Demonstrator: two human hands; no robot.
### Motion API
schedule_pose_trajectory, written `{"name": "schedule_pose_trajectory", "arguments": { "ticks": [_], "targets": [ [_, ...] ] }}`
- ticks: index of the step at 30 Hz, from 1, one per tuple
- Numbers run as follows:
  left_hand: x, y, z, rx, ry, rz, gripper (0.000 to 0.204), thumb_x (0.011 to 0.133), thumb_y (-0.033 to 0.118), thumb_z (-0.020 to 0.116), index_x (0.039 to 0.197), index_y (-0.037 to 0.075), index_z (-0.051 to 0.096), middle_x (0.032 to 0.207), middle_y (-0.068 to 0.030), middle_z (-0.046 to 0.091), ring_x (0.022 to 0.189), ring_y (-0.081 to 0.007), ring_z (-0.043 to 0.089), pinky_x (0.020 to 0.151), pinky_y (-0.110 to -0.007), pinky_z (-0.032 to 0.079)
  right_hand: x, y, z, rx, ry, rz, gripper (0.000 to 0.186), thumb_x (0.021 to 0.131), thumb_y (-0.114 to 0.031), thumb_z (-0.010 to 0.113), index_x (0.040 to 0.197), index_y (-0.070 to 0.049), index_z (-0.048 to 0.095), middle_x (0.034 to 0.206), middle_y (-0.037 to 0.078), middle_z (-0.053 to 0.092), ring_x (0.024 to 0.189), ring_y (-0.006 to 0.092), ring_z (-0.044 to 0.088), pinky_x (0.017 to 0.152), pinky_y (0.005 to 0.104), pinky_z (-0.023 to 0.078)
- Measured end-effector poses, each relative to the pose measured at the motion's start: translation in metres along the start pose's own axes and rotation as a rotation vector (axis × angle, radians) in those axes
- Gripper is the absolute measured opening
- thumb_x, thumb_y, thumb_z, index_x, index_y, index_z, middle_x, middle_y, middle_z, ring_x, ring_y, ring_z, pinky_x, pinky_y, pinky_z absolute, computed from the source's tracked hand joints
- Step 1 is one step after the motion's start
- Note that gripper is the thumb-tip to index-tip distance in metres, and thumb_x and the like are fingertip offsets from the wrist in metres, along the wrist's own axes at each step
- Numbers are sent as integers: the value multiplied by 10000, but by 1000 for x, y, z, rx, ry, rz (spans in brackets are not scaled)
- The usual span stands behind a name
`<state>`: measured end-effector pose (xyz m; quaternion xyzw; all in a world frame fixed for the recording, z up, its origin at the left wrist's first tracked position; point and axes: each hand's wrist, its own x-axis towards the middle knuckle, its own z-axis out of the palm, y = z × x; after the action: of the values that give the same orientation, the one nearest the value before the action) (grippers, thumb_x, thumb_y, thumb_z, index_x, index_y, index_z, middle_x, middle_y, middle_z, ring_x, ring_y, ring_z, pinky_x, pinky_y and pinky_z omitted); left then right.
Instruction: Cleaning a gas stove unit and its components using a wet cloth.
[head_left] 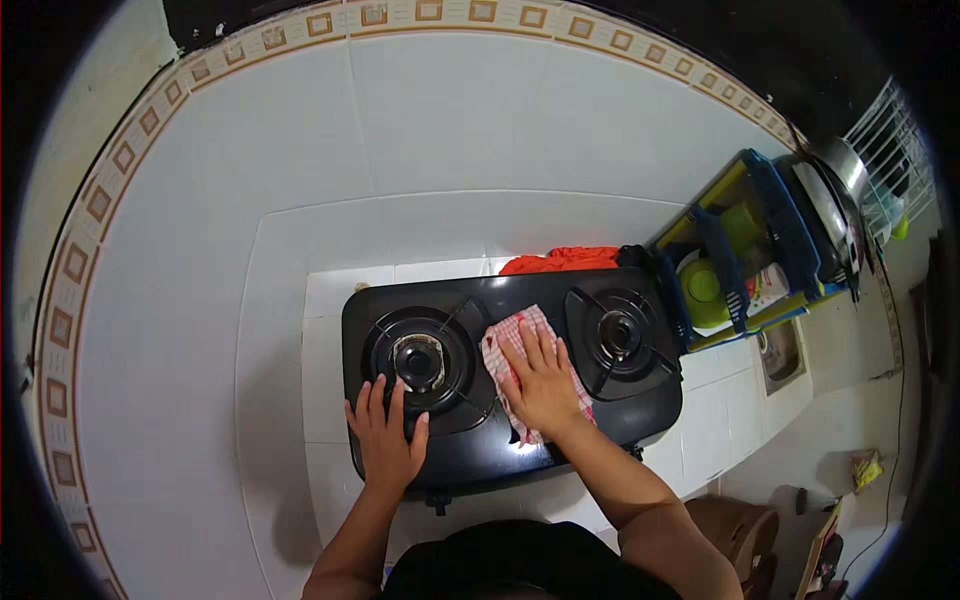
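A black two-burner stove (500,455) stands on white tiles. My left hand (388,440) rests on its left side, fingers spread at the front of the left burner (418,362), holding nothing. A red-and-white checked cloth (499,340) lies between the two burners. My right hand (540,390) lies flat on it, fingers outstretched and pressing against the stovetop through the cloth. The right burner (620,335) sits just beyond my right hand.
A red cloth (555,258) lies behind the stove. At the right stand a blue rack (775,210) with green containers (705,285) and metal cookware (840,170), a wire rack (890,135), and a small sink (782,350). Tiled walls (180,300) border the back and left.
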<state>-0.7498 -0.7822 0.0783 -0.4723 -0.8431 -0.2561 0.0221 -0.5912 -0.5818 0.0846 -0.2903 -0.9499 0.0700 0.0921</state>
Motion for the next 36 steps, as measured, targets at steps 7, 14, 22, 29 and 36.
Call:
{"name": "schedule_pose_trajectory", "arguments": {
  "ticks": [7,14,22,29,36],
  "targets": [
    [3,-4,0,-24,-30,-17,586,831,324,634,1336,66,489,1410,-192,393,1336,-369,301,1100,-605,127,77,32,13,-20,26,67,529,954,-404,407,1435,-183,393,1523,183,259,1393,400,240,1128,571,153],
    [5,-3,-2,-48,-40,-30,576,810,273,655,1323,66,496,1394,-164,420,1323,-348,318,1094,-587,139,143,40,14,-63,4,156,405,950,-355,380,1204,-124,593,1247,139,570,1206,315,479,1003,515,311],
    [3,-4,5,-74,34,-41,555,832,264,634,1326,57,492,1374,-156,453,1294,-352,360,1088,-574,166,161,14,32,174,-94,81,446,969,-399,358,1086,-93,661,1168,119,635,1139,326,548,987,522,346],
    [2,-4,7,-66,100,-6,544,848,269,623,1330,58,486,1363,-159,459,1292,-359,366,1084,-588,179,94,21,23,-39,43,162,527,976,-423,341,1453,-201,369,1533,132,277,1423,350,207,1149,543,106],
    [3,-4,12,-62,198,44,518,839,209,652,1314,60,508,1352,-160,466,1279,-366,364,1073,-486,266,3,13,14,-59,50,126,553,972,-423,357,1464,-172,341,1537,174,243,1424,382,186,1148,541,124]
  ]
}}
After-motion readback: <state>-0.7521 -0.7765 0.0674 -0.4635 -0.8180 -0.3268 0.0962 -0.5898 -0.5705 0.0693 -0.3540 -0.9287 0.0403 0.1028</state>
